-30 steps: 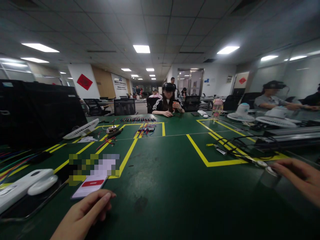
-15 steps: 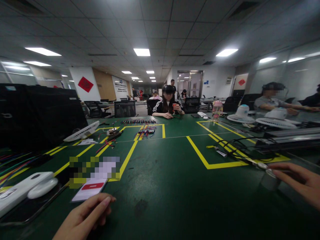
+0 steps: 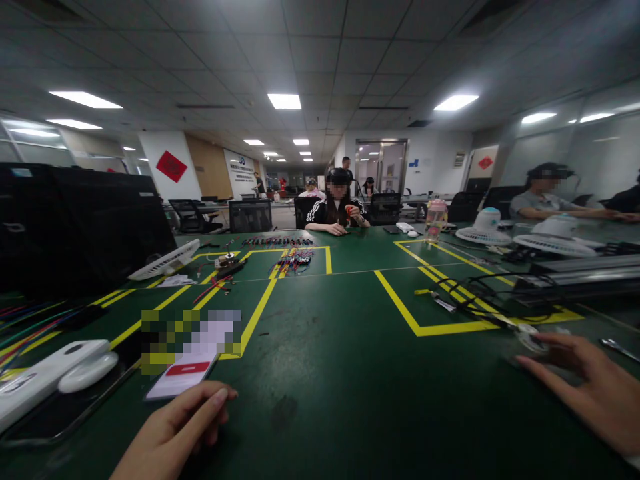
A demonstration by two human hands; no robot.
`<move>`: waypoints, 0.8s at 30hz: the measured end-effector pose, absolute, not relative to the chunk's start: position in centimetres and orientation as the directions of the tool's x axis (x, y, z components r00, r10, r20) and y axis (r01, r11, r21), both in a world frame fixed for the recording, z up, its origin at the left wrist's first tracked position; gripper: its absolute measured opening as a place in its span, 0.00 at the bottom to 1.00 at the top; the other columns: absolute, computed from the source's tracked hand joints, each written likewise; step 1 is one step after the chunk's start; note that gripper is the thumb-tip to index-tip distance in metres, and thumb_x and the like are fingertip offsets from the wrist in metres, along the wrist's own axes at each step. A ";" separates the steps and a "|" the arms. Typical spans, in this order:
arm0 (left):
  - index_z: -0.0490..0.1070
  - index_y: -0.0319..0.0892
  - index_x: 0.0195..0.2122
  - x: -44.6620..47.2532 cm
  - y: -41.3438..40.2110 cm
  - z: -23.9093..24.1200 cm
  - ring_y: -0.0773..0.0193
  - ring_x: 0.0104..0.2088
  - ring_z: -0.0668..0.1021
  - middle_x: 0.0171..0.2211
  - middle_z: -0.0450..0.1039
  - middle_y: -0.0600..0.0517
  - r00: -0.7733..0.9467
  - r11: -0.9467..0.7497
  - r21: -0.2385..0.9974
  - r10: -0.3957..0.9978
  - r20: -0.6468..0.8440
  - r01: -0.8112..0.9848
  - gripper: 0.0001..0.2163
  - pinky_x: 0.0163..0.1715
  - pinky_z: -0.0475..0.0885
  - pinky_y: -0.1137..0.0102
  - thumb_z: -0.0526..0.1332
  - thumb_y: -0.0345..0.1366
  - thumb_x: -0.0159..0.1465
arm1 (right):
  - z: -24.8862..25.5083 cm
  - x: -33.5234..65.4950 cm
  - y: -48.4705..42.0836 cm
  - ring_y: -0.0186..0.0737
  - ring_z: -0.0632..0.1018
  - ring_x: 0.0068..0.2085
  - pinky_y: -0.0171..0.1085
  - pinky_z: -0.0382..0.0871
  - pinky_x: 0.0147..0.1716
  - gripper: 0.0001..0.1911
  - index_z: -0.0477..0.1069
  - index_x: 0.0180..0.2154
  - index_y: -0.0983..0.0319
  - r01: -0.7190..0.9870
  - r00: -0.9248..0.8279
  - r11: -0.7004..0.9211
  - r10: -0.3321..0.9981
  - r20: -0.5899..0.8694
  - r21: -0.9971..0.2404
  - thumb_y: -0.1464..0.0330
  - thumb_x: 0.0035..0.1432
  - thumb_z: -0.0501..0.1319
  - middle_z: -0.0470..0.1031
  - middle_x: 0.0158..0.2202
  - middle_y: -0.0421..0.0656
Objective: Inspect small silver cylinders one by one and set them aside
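Note:
My left hand point(image 3: 175, 430) lies on the green table point(image 3: 340, 373) at the bottom left. Its fingers are loosely stretched and hold nothing, and the fingertips sit just below a phone point(image 3: 183, 375) showing a white screen with a red bar. My right hand point(image 3: 587, 390) reaches in from the right edge with its fingers stretched out and apart. Its fingertips are next to a small white round object point(image 3: 531, 339) on the table, which looks blurred. I cannot tell whether they touch it.
A white device point(image 3: 55, 373) lies at the far left beside coloured wires point(image 3: 30, 323). Yellow tape lines point(image 3: 400, 307) mark boxes on the table. Black cables point(image 3: 470, 290) and white fans point(image 3: 555, 241) sit at the right, with a black screen point(image 3: 80, 220) at the left. Other people sit at the far end and right.
My right hand has moved lower and left, and its fingers have spread beside the small white object. My left hand has barely moved.

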State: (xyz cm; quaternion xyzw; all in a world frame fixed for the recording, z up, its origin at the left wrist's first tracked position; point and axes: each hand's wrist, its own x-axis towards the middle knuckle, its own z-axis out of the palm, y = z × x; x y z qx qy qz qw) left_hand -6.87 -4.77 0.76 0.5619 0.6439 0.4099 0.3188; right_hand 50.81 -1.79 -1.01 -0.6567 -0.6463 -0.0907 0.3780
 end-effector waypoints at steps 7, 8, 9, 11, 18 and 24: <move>0.74 0.46 0.36 -7.1 -4.9 1.3 0.60 0.24 0.75 0.24 0.74 0.56 -0.126 0.057 0.879 0.992 0.003 0.474 0.13 0.24 0.69 0.70 0.57 0.49 0.59 | 0.0 35.7 -0.6 0.40 0.71 0.49 0.41 0.69 0.49 0.22 0.57 0.51 0.58 0.703 -0.377 0.670 0.636 0.674 -0.239 0.66 0.56 0.60 0.68 0.47 0.46; 0.73 0.46 0.36 -7.3 -4.9 1.3 0.60 0.25 0.75 0.25 0.74 0.56 -0.116 0.060 0.877 0.993 -0.006 0.477 0.13 0.25 0.70 0.69 0.57 0.49 0.60 | 0.1 33.5 -0.5 0.38 0.71 0.49 0.39 0.69 0.49 0.21 0.56 0.51 0.58 0.639 -0.414 0.720 0.619 0.668 -0.271 0.69 0.56 0.59 0.67 0.47 0.46; 0.73 0.46 0.36 -7.4 -4.9 1.2 0.60 0.25 0.76 0.25 0.74 0.56 -0.104 0.061 0.878 0.994 -0.013 0.474 0.13 0.25 0.70 0.69 0.57 0.49 0.60 | 0.2 31.6 -0.5 0.37 0.71 0.49 0.38 0.69 0.48 0.21 0.56 0.51 0.59 0.575 -0.443 0.757 0.607 0.660 -0.311 0.70 0.56 0.59 0.67 0.47 0.46; 0.73 0.47 0.36 -7.6 -4.8 1.1 0.60 0.25 0.75 0.25 0.74 0.56 -0.095 0.054 0.887 0.995 -0.011 0.459 0.13 0.25 0.70 0.69 0.57 0.49 0.60 | 0.4 28.5 -0.6 0.36 0.70 0.48 0.37 0.68 0.48 0.21 0.56 0.50 0.60 0.478 -0.480 0.787 0.606 0.634 -0.390 0.72 0.55 0.59 0.66 0.46 0.46; 0.73 0.46 0.37 -7.4 -4.7 1.4 0.60 0.26 0.75 0.25 0.73 0.56 -0.052 0.046 0.854 0.998 -0.022 0.518 0.15 0.25 0.69 0.69 0.55 0.50 0.61 | 1.5 25.1 -1.3 0.33 0.69 0.41 0.36 0.66 0.43 0.20 0.60 0.45 0.61 0.418 -0.537 0.715 0.692 0.482 -0.560 0.76 0.50 0.60 0.66 0.43 0.42; 0.70 0.47 0.42 -3.3 -3.9 2.2 0.59 0.32 0.76 0.35 0.75 0.54 0.018 -0.059 0.818 0.998 0.060 0.573 0.12 0.33 0.70 0.67 0.55 0.46 0.64 | 1.8 25.2 -0.9 0.33 0.70 0.40 0.35 0.65 0.43 0.26 0.60 0.47 0.62 0.400 -0.483 0.554 0.805 0.345 -0.730 0.72 0.45 0.65 0.68 0.40 0.41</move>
